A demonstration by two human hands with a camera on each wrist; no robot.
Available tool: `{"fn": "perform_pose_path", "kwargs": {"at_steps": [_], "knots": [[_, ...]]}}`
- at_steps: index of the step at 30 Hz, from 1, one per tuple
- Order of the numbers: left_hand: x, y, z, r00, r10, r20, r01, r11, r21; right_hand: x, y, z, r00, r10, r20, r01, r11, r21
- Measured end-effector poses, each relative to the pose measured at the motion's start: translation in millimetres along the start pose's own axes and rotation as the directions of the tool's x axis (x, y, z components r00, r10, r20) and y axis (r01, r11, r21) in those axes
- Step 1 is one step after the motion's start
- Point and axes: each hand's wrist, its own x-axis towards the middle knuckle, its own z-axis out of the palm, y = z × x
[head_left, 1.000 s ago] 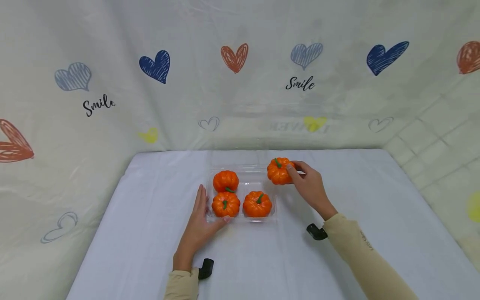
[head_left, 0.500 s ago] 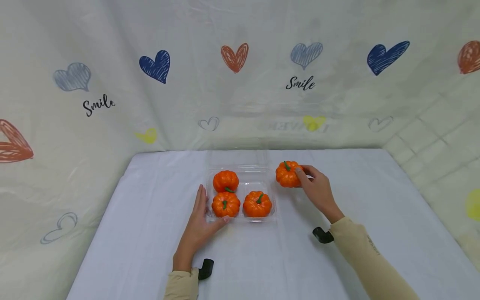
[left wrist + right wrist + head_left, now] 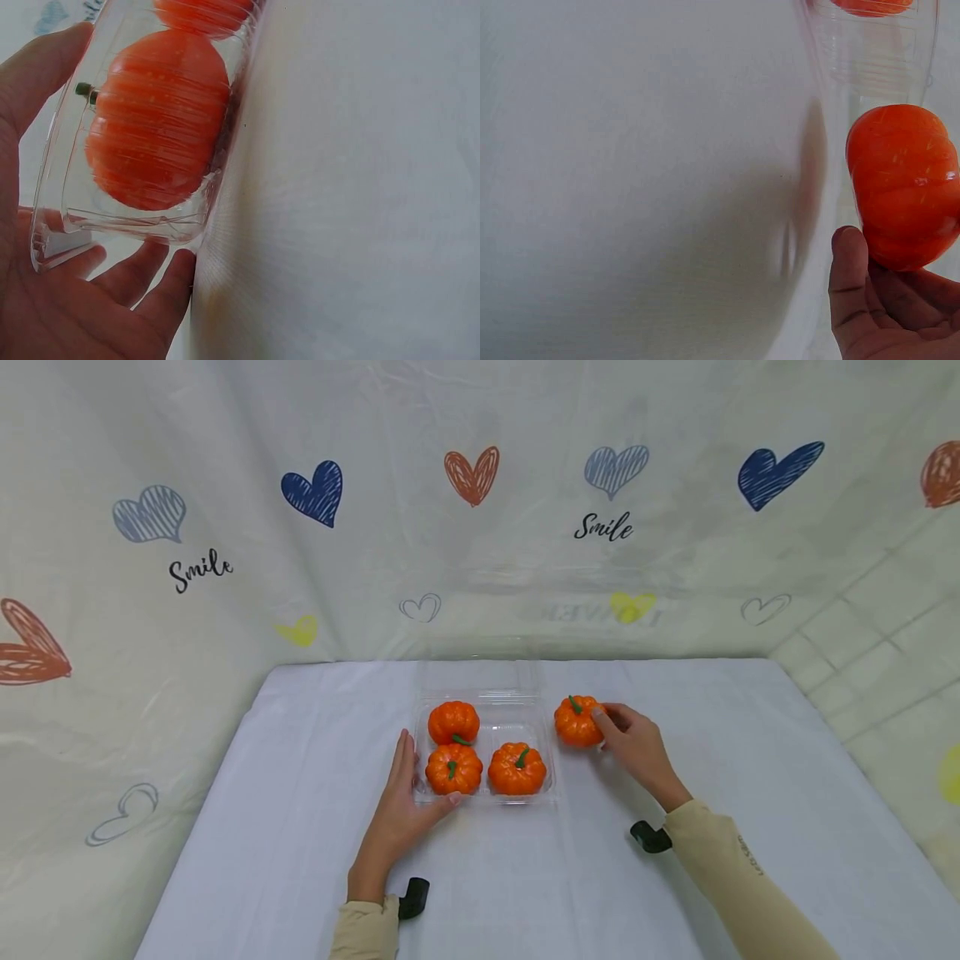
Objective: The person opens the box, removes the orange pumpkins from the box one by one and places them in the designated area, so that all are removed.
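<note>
Beside the right wall of a clear plastic clamshell box point(image 3: 483, 800), my right hand point(image 3: 637, 747) grips a small orange pumpkin point(image 3: 577, 722) with a green stem. In the right wrist view that pumpkin point(image 3: 904, 187) hangs over the cloth, thumb and fingers at its lower end. Three more pumpkins sit in the box: one back left point(image 3: 453, 723), one front left point(image 3: 454, 769) and one front right point(image 3: 517, 769). My left hand point(image 3: 401, 818) rests against the box's front left corner, fingers straight along the left wall, thumb at the front rim.
The box's transparent lid point(image 3: 480, 675) stands open at the back. A white cloth point(image 3: 300, 793) covers the table. Behind it hangs a pale curtain point(image 3: 525, 568) printed with hearts and words. Both wrists carry small black cameras.
My right hand has carried its pumpkin from above the box's back right corner to the right and lowered it beside the box. The left hand has stayed in place.
</note>
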Motion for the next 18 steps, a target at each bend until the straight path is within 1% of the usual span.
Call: {"fn": "perform_pose_path", "kwargs": {"at_steps": [5, 10, 13, 18], "knots": [[0.3, -0.8, 0.5, 1.0, 0.0, -0.001, 0.0, 1.0, 0.003, 1.7, 4.4, -0.4, 0.999, 0.013, 0.037, -0.011, 0.999, -0.049], [0.7, -2.0, 0.6, 1.0, 0.006, 0.0, -0.006, 1.0, 0.002, 1.9, 7.9, 0.6, 0.997, 0.022, 0.077, -0.016, 0.997, -0.071], [0.8, -2.5, 0.5, 1.0, 0.007, -0.001, -0.007, 1.0, -0.006, 1.9, 9.0, 1.6, 0.996, 0.028, 0.081, -0.022, 0.997, -0.073], [0.8, -2.8, 0.5, 1.0, -0.003, -0.001, 0.003, 1.0, -0.002, 1.8, 9.1, 3.6, 0.995, 0.065, 0.069, -0.059, 0.995, -0.085]]}}
